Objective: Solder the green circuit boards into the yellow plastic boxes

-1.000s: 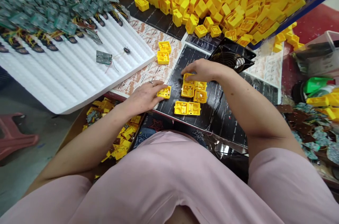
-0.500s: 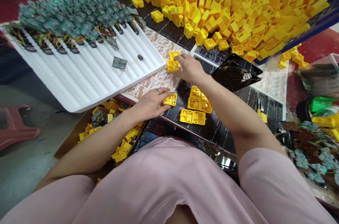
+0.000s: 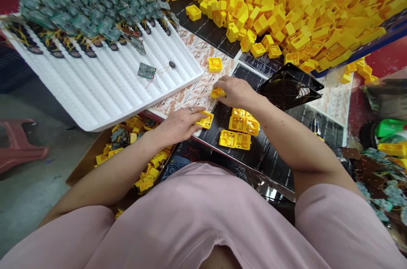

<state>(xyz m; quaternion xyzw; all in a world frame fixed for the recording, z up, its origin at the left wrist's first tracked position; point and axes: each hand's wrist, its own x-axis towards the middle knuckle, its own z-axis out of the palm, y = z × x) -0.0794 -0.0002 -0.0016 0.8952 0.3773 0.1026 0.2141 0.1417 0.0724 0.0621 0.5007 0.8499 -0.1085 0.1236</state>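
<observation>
My left hand [image 3: 181, 125], with a ring on one finger, is closed on a small yellow plastic case [image 3: 206, 120] at the table's front edge. Farther forward, my right hand [image 3: 237, 92] grips another yellow case half [image 3: 218, 93], partly hidden under its fingers. Beyond that hand, one loose yellow case half [image 3: 215, 64] lies on the patterned sheet. Several opened yellow cases [image 3: 235, 139] rest side by side on the black tabletop, just below my right forearm, which hides some of them.
A white ridged foam tray [image 3: 104, 103] at left carries rows of wired circuit boards [image 3: 82, 18]. Yellow cases [image 3: 273, 10] heap up at the back. A black fan [image 3: 291, 88] stands right of my hand. Below the table edge sits a box of yellow parts [image 3: 148, 177].
My right hand has drawn one yellow case half toward me, leaving the other behind on the sheet. My left hand stays nearly in place with its case. The view has shifted slightly.
</observation>
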